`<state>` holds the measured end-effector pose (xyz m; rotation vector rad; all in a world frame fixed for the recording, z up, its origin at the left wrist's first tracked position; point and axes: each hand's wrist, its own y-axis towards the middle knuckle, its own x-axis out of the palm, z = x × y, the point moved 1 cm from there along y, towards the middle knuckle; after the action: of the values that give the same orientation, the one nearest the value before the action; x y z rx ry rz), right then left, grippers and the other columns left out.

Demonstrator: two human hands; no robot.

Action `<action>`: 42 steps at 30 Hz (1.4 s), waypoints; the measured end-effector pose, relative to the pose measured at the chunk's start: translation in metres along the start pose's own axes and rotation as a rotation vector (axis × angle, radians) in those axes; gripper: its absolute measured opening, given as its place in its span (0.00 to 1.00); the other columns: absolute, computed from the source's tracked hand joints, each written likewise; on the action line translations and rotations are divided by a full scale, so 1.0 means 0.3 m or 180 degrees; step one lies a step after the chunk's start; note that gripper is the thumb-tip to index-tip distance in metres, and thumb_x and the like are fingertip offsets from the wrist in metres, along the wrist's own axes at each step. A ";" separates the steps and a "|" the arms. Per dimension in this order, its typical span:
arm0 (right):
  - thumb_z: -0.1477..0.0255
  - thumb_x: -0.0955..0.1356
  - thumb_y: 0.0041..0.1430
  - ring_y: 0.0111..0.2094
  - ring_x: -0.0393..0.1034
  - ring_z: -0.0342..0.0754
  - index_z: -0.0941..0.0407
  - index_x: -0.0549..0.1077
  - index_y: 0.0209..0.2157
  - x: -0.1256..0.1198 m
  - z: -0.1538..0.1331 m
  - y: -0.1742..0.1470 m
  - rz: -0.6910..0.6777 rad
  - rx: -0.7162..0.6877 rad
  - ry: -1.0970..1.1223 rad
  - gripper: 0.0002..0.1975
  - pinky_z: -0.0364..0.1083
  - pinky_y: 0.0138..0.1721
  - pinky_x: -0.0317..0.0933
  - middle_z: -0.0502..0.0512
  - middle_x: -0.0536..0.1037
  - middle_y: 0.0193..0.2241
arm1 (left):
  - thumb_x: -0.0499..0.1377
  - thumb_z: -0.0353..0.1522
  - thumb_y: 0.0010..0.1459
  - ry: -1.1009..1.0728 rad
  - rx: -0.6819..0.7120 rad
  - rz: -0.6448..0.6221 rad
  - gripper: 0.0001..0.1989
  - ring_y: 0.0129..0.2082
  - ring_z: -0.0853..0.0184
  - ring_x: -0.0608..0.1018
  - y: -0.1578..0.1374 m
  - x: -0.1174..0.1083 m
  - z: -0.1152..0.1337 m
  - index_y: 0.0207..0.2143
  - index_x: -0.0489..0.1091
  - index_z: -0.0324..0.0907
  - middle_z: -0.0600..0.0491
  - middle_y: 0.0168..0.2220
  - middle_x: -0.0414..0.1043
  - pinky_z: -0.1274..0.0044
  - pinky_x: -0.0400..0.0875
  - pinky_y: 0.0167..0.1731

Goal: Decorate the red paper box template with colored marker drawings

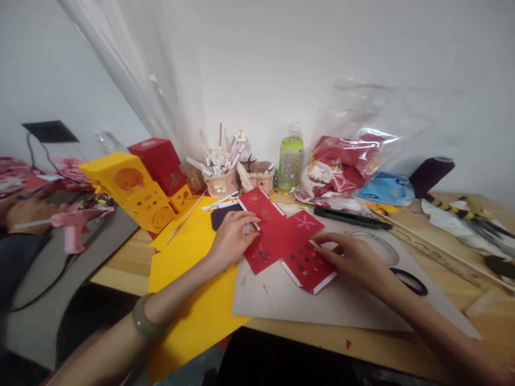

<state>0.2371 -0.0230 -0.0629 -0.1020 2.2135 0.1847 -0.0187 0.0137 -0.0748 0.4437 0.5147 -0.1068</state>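
Observation:
A red cross-shaped card (281, 236), a box net, lies flat on a light grey sheet (265, 305). Flower drawings and small dots and stars decorate its panels, and white strips run along several flaps. My left hand (233, 236) is closed at the card's left inner corner, fingertips pinching the edge beside a short white strip. On the opposite side, my right hand (348, 257) pinches the card's right edge flap near another white strip, thumb and forefinger together. A green bangle (145, 317) circles my left wrist.
Yellow card (189, 284) lies left, below yellow (132, 187) and red (159, 161) boxes. Behind are a pen basket (221, 182), a green bottle (290, 158) and a plastic bag (346, 161). A cutter (352, 219) and tape roll (408, 281) lie right. A co-worker's hand (32, 214) and glue gun (74, 228) are left.

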 end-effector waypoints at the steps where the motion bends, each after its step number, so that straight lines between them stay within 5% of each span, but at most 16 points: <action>1: 0.65 0.65 0.54 0.25 0.75 0.50 0.53 0.78 0.34 -0.003 0.005 -0.006 0.0055 0.0009 -0.0173 0.11 0.47 0.29 0.64 0.53 0.82 0.30 | 0.61 0.25 0.49 0.0105 0.0120 -0.0082 0.11 0.46 0.60 0.68 -0.003 0.004 -0.002 0.35 0.75 0.46 0.52 0.41 0.74 0.64 0.59 0.51; 5: 0.62 0.62 0.56 0.32 0.75 0.57 0.52 0.77 0.37 -0.060 0.030 -0.028 0.0349 0.0157 -0.0706 0.15 0.50 0.32 0.62 0.56 0.82 0.34 | 0.57 0.24 0.54 0.0331 0.0580 -0.0586 0.11 0.41 0.63 0.71 -0.012 0.022 -0.005 0.35 0.75 0.45 0.53 0.38 0.75 0.68 0.65 0.45; 11: 0.59 0.63 0.54 0.27 0.74 0.54 0.52 0.77 0.36 -0.215 0.158 -0.055 0.0667 0.0577 -0.1024 0.16 0.49 0.30 0.61 0.55 0.81 0.31 | 0.54 0.26 0.59 0.0452 0.1086 -0.0986 0.09 0.39 0.65 0.73 -0.018 0.040 -0.016 0.38 0.73 0.42 0.52 0.37 0.76 0.70 0.67 0.43; 17: 0.61 0.64 0.53 0.30 0.75 0.52 0.54 0.76 0.35 -0.348 0.265 -0.136 0.0869 0.0959 -0.1215 0.15 0.47 0.32 0.62 0.55 0.81 0.34 | 0.53 0.26 0.60 0.0475 0.1390 -0.1023 0.10 0.38 0.66 0.74 0.001 0.030 -0.026 0.39 0.72 0.42 0.51 0.37 0.75 0.73 0.70 0.39; 29: 0.61 0.60 0.55 0.30 0.73 0.58 0.52 0.76 0.32 -0.446 0.457 -0.315 0.0625 0.1380 -0.1978 0.16 0.50 0.28 0.61 0.59 0.80 0.32 | 0.54 0.35 0.60 0.0919 0.1448 -0.0883 0.09 0.38 0.69 0.77 0.025 -0.048 -0.083 0.39 0.73 0.48 0.55 0.38 0.76 0.79 0.74 0.39; 35: 0.61 0.60 0.56 0.30 0.74 0.57 0.52 0.76 0.33 -0.429 0.459 -0.267 0.0678 0.1069 -0.2109 0.16 0.49 0.26 0.62 0.58 0.81 0.31 | 0.54 0.33 0.60 0.0897 0.1280 -0.0766 0.09 0.37 0.70 0.78 0.031 -0.067 -0.073 0.38 0.74 0.48 0.56 0.37 0.77 0.81 0.74 0.37; 42: 0.67 0.59 0.60 0.29 0.75 0.51 0.53 0.76 0.38 -0.264 0.247 -0.026 0.0392 -0.0218 -0.1897 0.15 0.46 0.28 0.65 0.57 0.81 0.34 | 0.52 0.32 0.59 0.1239 0.0941 -0.0494 0.11 0.35 0.68 0.78 0.011 -0.102 -0.099 0.34 0.74 0.44 0.52 0.35 0.77 0.79 0.74 0.36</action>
<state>0.3440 -0.0175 -0.0447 0.0491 1.6195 0.3145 -0.0580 0.0293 -0.0815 0.7196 0.9227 -0.2507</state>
